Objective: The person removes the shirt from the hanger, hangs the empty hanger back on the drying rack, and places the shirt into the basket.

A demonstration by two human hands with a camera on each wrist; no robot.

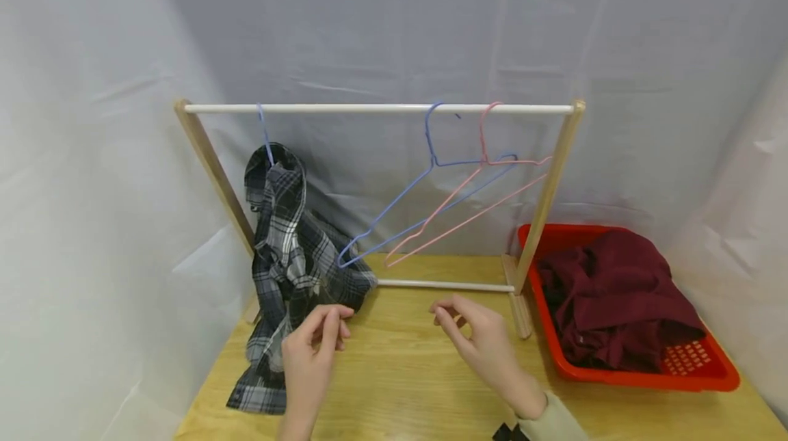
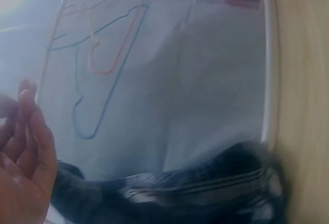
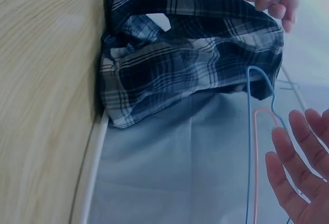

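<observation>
A black, grey and white plaid shirt (image 1: 283, 222) hangs from a blue hanger (image 1: 265, 133) at the left end of the rack's rod (image 1: 345, 109). In front of its lower part is my left hand (image 1: 317, 342), fingers loosely bent and holding nothing. My right hand (image 1: 477, 338) is raised over the table right of centre, its loosely bent fingers holding nothing; the right wrist view shows its fingers (image 3: 303, 178) spread apart. Another blue hanger (image 1: 386, 211) and a pink hanger (image 1: 434, 212), both bare, hang toward the rod's right end.
At the right stands a red plastic basket (image 1: 708, 372) with dark red clothing (image 1: 622, 297) piled in it. The rack's right wooden leg (image 1: 548, 202) stands against the basket's left side. A low white bar (image 1: 446, 284) runs near the wooden table (image 1: 394, 372). Pale sheeting (image 1: 382, 24) surrounds the table.
</observation>
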